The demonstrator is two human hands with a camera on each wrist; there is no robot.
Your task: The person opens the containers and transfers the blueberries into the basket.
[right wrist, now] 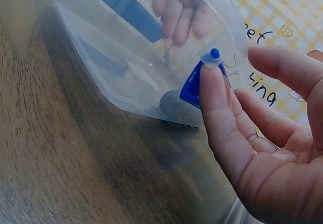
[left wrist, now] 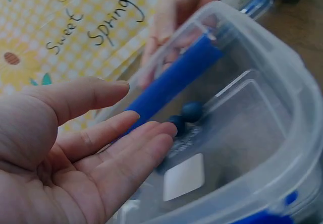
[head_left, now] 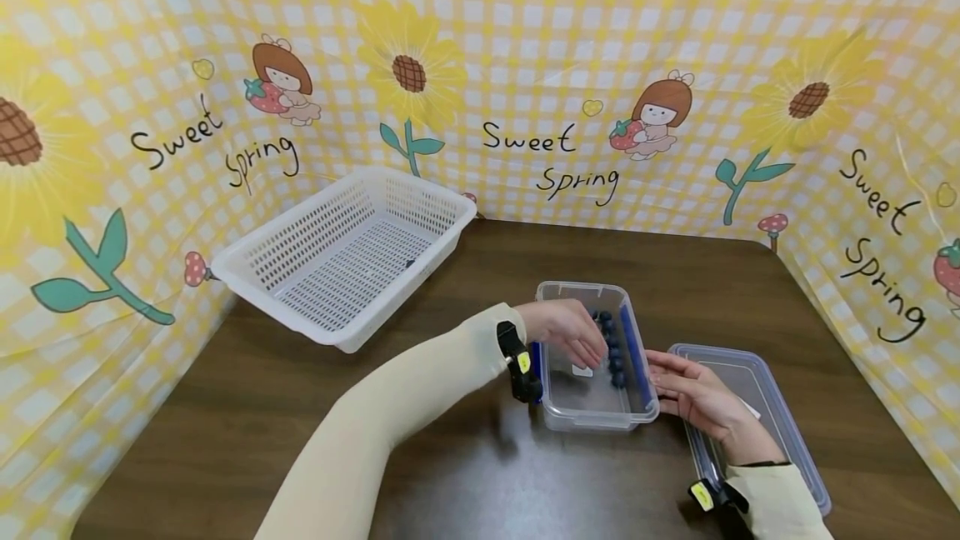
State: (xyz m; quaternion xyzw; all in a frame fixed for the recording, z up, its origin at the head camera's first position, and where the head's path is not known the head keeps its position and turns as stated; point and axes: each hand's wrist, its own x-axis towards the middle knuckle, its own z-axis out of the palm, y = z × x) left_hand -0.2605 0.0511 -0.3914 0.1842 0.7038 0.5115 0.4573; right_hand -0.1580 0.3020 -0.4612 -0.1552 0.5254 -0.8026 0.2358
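White mesh basket sat far left on dark wood table, tilted against the yellow backdrop, well apart from the work.

Left hand reached down into clear plastic container w/ blue side clips. Fingers straight and relaxed in the wrist view, palm up, nothing pinched or held; tips just beside the row of blueberries lined along the container's right inner wall. Nearest berries sat right off the fingertips, against the blue clip. Small white label showed at the container floor.

Right hand lay against the container's right outer side, fingers extended, not curled round anything. In its wrist view one fingertip pressed on the blue clip; steadying, not gripping. Beneath that hand, the container's lid lay flat on the table, just beside the container.

Judged step: picking berries out of the box, approx. at the start, since nothing was in hand yet. To do well: kept the right hand bracing so the light box wouldn't slide; took one berry at a time w/ thumb and forefinger; light pinch only, as soft fruit bruises or rolls away; worked from the near end of the row.
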